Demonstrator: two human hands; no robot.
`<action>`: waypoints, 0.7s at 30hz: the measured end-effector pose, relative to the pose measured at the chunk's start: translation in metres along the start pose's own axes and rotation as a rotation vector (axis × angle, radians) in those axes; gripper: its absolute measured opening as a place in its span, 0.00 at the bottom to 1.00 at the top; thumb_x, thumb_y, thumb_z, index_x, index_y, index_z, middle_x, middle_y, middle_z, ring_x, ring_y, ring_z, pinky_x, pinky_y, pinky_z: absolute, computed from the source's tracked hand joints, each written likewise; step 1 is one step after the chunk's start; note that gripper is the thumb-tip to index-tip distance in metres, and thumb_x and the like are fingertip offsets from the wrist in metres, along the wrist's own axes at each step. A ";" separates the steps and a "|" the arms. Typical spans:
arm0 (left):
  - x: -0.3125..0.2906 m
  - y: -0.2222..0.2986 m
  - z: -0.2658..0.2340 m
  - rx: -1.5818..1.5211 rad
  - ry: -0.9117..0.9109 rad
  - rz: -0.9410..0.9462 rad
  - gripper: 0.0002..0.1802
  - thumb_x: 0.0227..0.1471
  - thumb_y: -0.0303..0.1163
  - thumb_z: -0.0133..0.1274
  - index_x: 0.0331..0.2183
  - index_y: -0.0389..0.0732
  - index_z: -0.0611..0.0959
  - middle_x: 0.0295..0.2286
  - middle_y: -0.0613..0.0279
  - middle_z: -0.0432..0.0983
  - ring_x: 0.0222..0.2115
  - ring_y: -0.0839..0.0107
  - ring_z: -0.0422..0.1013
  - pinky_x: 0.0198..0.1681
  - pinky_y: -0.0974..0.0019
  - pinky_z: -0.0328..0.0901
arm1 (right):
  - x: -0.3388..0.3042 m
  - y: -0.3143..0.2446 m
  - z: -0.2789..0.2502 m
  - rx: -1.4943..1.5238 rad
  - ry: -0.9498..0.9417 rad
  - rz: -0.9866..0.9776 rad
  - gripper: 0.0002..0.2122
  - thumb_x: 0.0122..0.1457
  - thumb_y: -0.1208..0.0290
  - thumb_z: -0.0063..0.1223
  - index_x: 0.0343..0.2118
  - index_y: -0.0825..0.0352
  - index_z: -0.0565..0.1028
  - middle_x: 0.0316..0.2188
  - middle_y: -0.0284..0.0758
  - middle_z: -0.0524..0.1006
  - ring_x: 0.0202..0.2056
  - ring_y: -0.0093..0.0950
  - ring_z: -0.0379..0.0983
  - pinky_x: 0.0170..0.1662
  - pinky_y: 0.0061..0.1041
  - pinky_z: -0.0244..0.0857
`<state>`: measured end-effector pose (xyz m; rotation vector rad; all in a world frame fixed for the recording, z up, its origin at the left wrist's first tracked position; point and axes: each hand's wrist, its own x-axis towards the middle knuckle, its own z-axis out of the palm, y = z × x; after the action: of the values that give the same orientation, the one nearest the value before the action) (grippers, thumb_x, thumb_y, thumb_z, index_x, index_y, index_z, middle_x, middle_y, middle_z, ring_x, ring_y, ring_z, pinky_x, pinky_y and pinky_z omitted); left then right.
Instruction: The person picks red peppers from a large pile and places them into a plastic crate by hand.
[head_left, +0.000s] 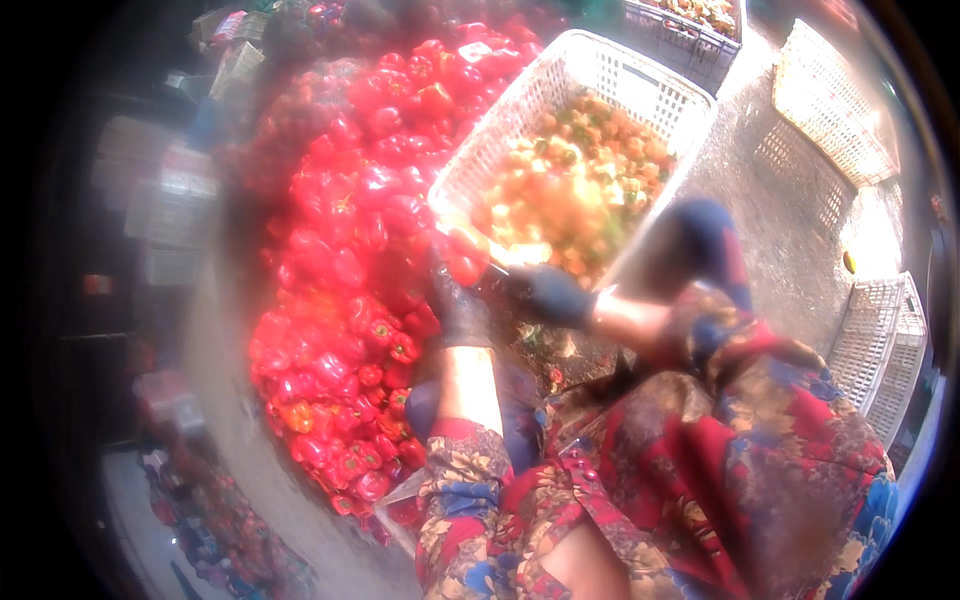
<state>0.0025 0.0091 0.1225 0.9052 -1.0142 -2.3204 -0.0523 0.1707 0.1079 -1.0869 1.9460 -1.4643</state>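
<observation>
My left hand [460, 308], in a dark glove, holds a red bell pepper [466, 262] by the near corner of a white plastic crate [615, 78]. Close beside it on the right is my right hand [550, 296], also dark-gloved, with its fingers closed. A thin, pale tip shows between that hand and the pepper; glare hides what kind of tool it is. Inside the crate lies a heap of orange and green pepper cores [590, 150]. To the left spreads a large pile of red bell peppers [345, 265], some with green stems showing.
Another crate [700, 45] with similar pieces stands at the far edge. Two white crates [835, 105] rest along the right side, the nearer one [880, 345] beside my patterned clothing. Stacked boxes [175, 195] stand dimly at the left. Scraps [560, 345] litter the ground below my hands.
</observation>
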 end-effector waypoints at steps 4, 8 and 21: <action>0.008 -0.016 -0.009 0.081 0.013 0.026 0.35 0.53 0.55 0.54 0.53 0.39 0.70 0.45 0.58 0.71 0.45 0.64 0.68 0.50 0.60 0.66 | 0.006 0.012 -0.031 -0.012 -0.006 0.047 0.13 0.59 0.59 0.49 0.40 0.64 0.74 0.30 0.45 0.77 0.33 0.41 0.75 0.39 0.37 0.67; -0.004 -0.020 -0.004 0.194 0.079 -0.092 0.34 0.54 0.54 0.54 0.53 0.39 0.71 0.44 0.58 0.72 0.43 0.64 0.70 0.47 0.62 0.68 | 0.034 -0.007 -0.043 0.122 0.023 0.132 0.32 0.58 0.53 0.54 0.63 0.57 0.59 0.48 0.44 0.75 0.49 0.34 0.73 0.51 0.32 0.63; -0.002 -0.012 0.021 0.475 0.101 0.236 0.25 0.56 0.43 0.55 0.47 0.36 0.73 0.42 0.56 0.72 0.41 0.69 0.70 0.42 0.66 0.68 | 0.059 0.014 -0.016 0.077 -0.180 0.067 0.37 0.56 0.54 0.58 0.65 0.57 0.54 0.61 0.44 0.63 0.60 0.39 0.61 0.62 0.37 0.53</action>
<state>-0.0131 0.0281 0.1251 0.9983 -1.5709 -1.8508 -0.1029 0.1336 0.1047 -1.0696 1.7705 -1.3451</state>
